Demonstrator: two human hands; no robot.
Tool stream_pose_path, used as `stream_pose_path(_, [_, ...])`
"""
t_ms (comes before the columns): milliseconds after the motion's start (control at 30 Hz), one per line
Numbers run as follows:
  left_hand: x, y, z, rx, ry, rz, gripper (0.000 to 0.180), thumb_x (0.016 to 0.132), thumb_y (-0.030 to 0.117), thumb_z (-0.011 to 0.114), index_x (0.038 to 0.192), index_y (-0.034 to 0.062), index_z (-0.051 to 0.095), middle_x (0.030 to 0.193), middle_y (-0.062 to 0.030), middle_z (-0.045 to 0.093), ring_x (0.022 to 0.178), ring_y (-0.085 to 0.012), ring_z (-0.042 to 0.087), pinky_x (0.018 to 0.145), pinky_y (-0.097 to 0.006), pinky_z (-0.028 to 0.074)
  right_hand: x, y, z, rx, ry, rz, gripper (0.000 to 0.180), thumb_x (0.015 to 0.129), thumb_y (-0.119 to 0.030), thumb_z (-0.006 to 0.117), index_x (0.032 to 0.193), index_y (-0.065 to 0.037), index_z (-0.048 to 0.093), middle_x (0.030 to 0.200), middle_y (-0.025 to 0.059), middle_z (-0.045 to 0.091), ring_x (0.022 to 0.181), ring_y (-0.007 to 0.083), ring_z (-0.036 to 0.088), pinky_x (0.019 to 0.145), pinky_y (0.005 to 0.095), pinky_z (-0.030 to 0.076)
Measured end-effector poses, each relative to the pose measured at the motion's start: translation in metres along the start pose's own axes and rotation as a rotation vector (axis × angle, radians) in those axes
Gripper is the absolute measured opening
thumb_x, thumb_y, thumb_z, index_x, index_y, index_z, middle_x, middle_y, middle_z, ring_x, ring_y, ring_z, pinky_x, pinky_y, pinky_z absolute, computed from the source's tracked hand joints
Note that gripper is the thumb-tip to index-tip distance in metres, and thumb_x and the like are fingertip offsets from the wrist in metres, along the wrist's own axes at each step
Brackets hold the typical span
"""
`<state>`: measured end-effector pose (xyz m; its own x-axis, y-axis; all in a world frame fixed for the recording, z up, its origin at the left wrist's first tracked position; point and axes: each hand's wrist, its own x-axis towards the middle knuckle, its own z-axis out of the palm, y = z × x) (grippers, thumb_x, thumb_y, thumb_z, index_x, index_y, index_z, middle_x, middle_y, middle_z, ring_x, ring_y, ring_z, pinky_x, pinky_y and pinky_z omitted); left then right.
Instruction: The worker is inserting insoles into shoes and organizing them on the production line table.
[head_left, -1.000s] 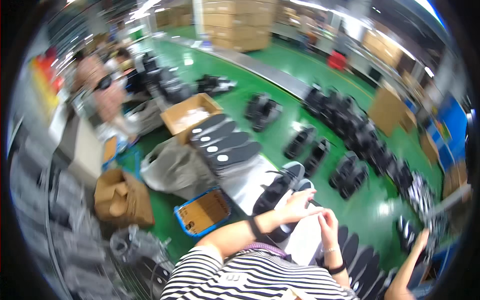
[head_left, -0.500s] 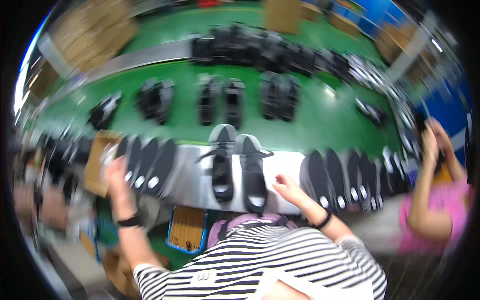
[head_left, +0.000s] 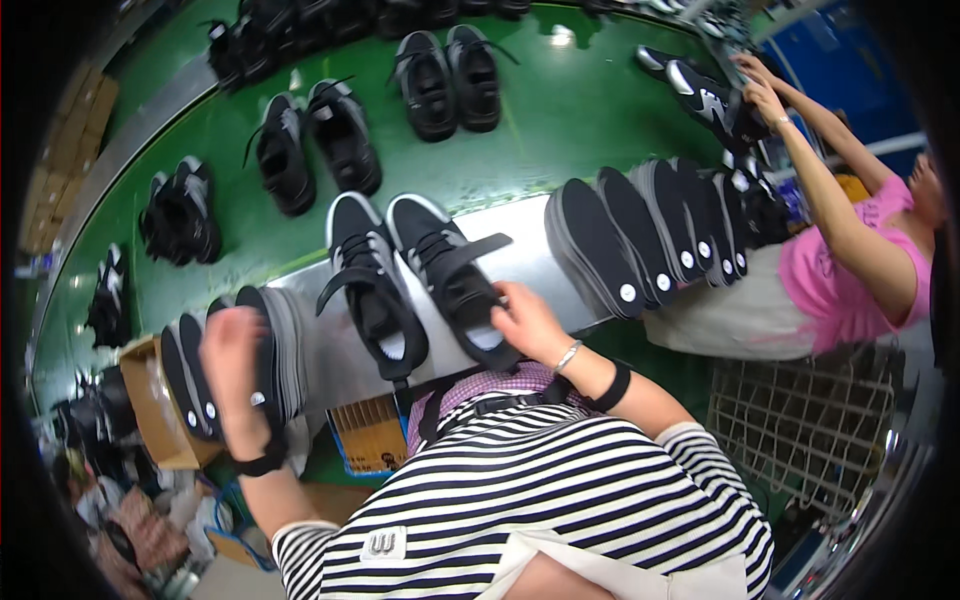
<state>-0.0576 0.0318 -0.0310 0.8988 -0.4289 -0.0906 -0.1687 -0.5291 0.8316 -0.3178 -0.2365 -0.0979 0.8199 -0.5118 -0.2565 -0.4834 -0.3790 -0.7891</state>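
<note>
A pair of black sneakers with grey toes stands in front of me, the left shoe [head_left: 352, 238] and the right shoe [head_left: 425, 228], both with loose straps. My right hand [head_left: 530, 322] grips the side of the right shoe's heel opening, its fingertips partly hidden. My left hand [head_left: 230, 365], smeared by motion, is over the stacks of black insoles [head_left: 283, 340] at the left; its fingers cannot be made out. White labels show inside the shoes.
More stacks of black insoles [head_left: 590, 245] lie at the right on the metal ledge [head_left: 505, 240]. Other shoe pairs [head_left: 340, 135] stand on the green surface [head_left: 540, 130] beyond. An open cardboard box [head_left: 165, 425] is at the left. A person in pink [head_left: 850, 250] handles shoes at the right.
The whole view has turned. My right hand, earlier apart from the shoes with fingers out, has come onto the right shoe's heel. My left hand has moved from beside the box to over the insoles.
</note>
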Motion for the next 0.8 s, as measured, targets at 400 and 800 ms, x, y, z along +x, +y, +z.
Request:
stream_pose_path(400, [-0.065, 0.005, 0.190, -0.350, -0.252, -0.126, 0.082, 0.059, 0.012, 0.066, 0.124, -0.0038, 0.019, 0.112, -0.0233, 0.036, 0.104, -0.0280, 0.040, 0.083, -0.034, 0.038, 0.021, 0.012, -0.058, -0.040, -0.187, -0.145, 0.037, 0.077, -0.027, 0.052, 0.104, -0.002, 0.049, 0.093, 0.0176, 0.054, 0.090, 0.0325, 0.052, 0.078, 0.0382, 0.042])
stream_pose_path(800, [-0.023, 0.044, 0.166, 0.368, -0.044, 0.514, 0.021, 0.072, 0.011, 0.062, 0.091, 0.0009, 0.059, 0.089, -0.0126, 0.060, 0.084, -0.0270, 0.057, 0.075, -0.032, 0.044, 0.015, 0.068, -0.173, -0.166, 0.090, -0.207, 0.027, 0.077, -0.023, 0.052, 0.096, -0.004, 0.055, 0.090, 0.0145, 0.057, 0.087, 0.0292, 0.054, 0.074, 0.0369, 0.044])
